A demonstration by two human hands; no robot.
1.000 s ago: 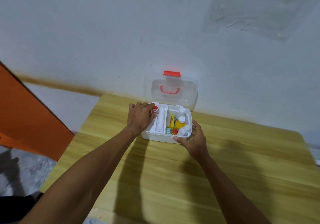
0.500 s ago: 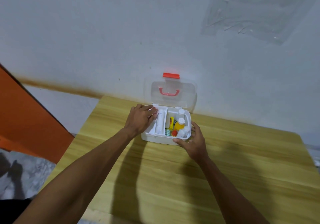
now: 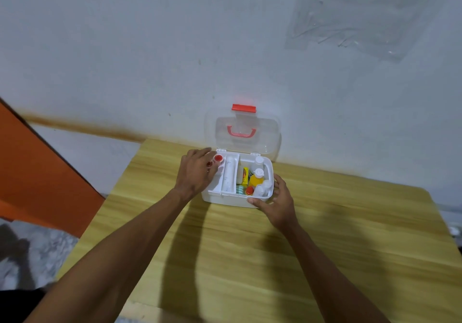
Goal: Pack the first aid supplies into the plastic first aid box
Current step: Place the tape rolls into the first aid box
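The white plastic first aid box [image 3: 225,199] stands at the far edge of the wooden table [image 3: 250,260], its clear lid [image 3: 266,132] with red latch and handle raised against the wall. My left hand [image 3: 196,172] is over the left compartment of the white inner tray [image 3: 228,175], fingers closed on a small red-capped container [image 3: 218,158]. My right hand [image 3: 278,204] grips the box's front right corner. The right side holds a yellow bottle [image 3: 256,180], a yellow carton [image 3: 245,174], white bottles [image 3: 258,160], a red-capped item [image 3: 249,190] and a teal pack [image 3: 240,189].
The box's back sits against a white wall. An orange panel [image 3: 37,167] slants down on the left beyond the table's left edge. A clear plastic sheet [image 3: 362,15] hangs on the wall at the upper right. Bare tabletop stretches in front of the box.
The red-capped container, hidden under my left hand half a second ago, shows again at the tray's back left corner. My right hand has stayed on the box's corner.
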